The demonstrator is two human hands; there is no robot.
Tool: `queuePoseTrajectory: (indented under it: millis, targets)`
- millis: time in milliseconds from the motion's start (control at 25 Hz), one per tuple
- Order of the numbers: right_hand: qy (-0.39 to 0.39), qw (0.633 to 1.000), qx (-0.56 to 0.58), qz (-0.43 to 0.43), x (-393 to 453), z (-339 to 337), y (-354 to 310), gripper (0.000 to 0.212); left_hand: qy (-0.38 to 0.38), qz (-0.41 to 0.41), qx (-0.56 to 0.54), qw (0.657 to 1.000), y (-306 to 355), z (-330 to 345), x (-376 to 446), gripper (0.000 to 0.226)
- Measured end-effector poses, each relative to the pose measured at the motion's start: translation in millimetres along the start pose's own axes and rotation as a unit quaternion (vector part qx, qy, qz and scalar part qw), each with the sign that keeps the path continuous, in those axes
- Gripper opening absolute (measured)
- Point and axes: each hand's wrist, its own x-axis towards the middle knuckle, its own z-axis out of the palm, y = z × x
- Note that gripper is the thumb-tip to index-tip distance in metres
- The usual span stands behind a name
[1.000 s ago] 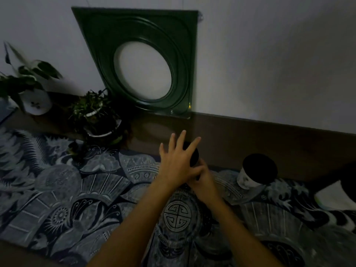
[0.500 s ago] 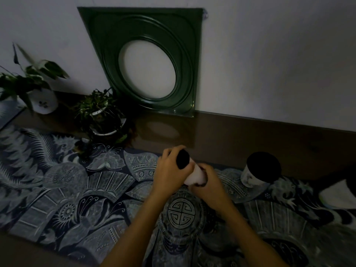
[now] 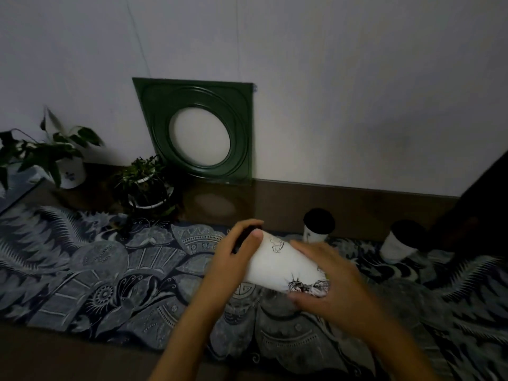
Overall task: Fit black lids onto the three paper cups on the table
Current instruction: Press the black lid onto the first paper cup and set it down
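Both hands are occupied with one paper cup [image 3: 277,266], which is held tipped on its side above the patterned cloth [image 3: 82,270] in the single head view. At the wide mouth end, the left hand [image 3: 233,259] is curled over a black lid [image 3: 243,237], its thumb lying on the cup wall; only a narrow dark edge of that lid is seen between the fingers, so it cannot be told whether the lid is fully seated. At the base end, the right hand [image 3: 327,281] is wrapped round the printed foot of the cup, thumb beneath and fingers over. Further back, to the right, two more cups are recorded standing upright: a nearer cup [image 3: 317,229] and a far-right cup [image 3: 402,242], each topped in black, and both are judged already lidded. Two of three are therefore taken as done; the third is judged in hand, with the press-down and the setting upright left to do. Two potted plants and a green frame [image 3: 198,133] are noted at the wall
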Motion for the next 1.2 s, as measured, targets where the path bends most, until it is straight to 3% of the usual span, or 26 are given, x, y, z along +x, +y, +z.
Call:
queuePoseTrajectory:
  millis: [280,640,800,920,1000,1040,1120,1200]
  targets:
    - [0.08,0.988,-0.119,-0.056,-88.8,-46.8,-67.1,0.086,-0.007,0.112,-0.008,0.994,49.9,31.5,-77.6,0.036]
    - [0.104,0.994,-0.044,0.002,-135.6,-46.6,-98.7,0.084,-0.002,0.143,-0.046,0.989,56.4,40.3,-121.0,0.039]
    - [0.07,0.983,0.135,0.098,-143.2,-45.0,-106.2,0.071,-0.007,0.182,-0.036,0.983,54.8,37.8,-132.4,0.041]
    - [0.012,0.919,0.346,0.19,-143.7,-46.5,-107.4,0.065,-0.021,0.202,-0.026,0.979,54.7,35.4,-137.3,0.041]
    - [-0.004,0.895,0.398,0.2,-141.9,-48.9,-110.4,0.064,-0.024,0.208,-0.036,0.977,57.1,34.0,-137.0,0.042]
    - [-0.001,0.898,0.392,0.199,-140.3,-49.6,-113.3,0.065,-0.015,0.199,-0.049,0.979,59.0,33.6,-135.5,0.039]
    - [0.031,0.943,0.281,0.176,-136.9,-50.8,-118.1,0.073,0.022,0.16,-0.069,0.984,63.0,33.6,-130.4,0.032]
    - [0.058,0.995,-0.025,0.074,-135.8,-48.5,-117.6,0.085,0.047,0.109,-0.052,0.992,68.1,33.0,-127.6,0.034]
